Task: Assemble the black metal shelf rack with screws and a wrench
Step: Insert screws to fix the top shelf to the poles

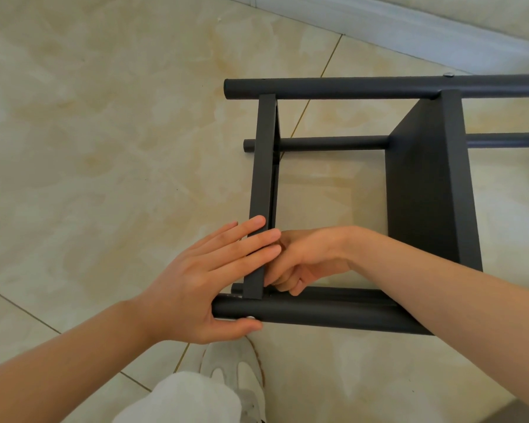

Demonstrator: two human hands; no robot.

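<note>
While the black metal rack (425,193) lies on its side on the tiled floor (104,148), both hands are in at the near corner. Left hand (202,285): fingers straight and flat against the end shelf panel (262,166), thumb laid along the underside of the near pole (318,312), right by a silver screw head (251,318). That's bracing, not clutching. Right hand (306,264) reaches in from the other side, wrist bent, fingers curled down at the joint where panel meets pole. Whether they pinch a screw or nut there I can't tell; it's hidden. No wrench in sight. This frame looks rigid and fairly light, painted tube and sheet, smooth enough to slip, and any loose joint would let it lean out of square. Best hold, I'd say, is on the poles close to a joint, with the panel edge pressed flat as the left hand does.
</note>
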